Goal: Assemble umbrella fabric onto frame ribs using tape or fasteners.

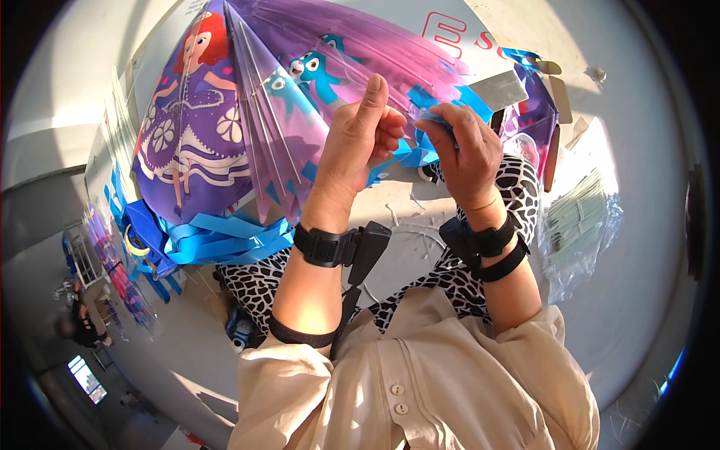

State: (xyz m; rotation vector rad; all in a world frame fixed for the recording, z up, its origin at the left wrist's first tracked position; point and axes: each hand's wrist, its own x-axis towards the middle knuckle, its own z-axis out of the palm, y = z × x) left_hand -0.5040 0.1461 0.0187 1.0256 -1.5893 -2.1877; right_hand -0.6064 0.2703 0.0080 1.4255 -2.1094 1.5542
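Observation:
A folded stack of printed kites (199, 112) in purple and pink fans out before me, with a red-haired figure in a gown and teal animals on it. My left hand (364, 127) is closed at the kite's pink edge, thumb raised and fingers curled; what lies inside them is hidden. Close by, my right hand (465, 146) pinches a blue strip (416, 150) of the kite, index finger and thumb pressed together. More blue tails (225, 240) hang in a bunch at the kites' lower left.
A white board (450, 37) with red lettering lies under the kites. At right stand an opened carton (553, 150) and a clear plastic bag (577, 225) of thin pale rods. Another bundle of kites (124, 277) is at left. A person (82, 322) is farther off.

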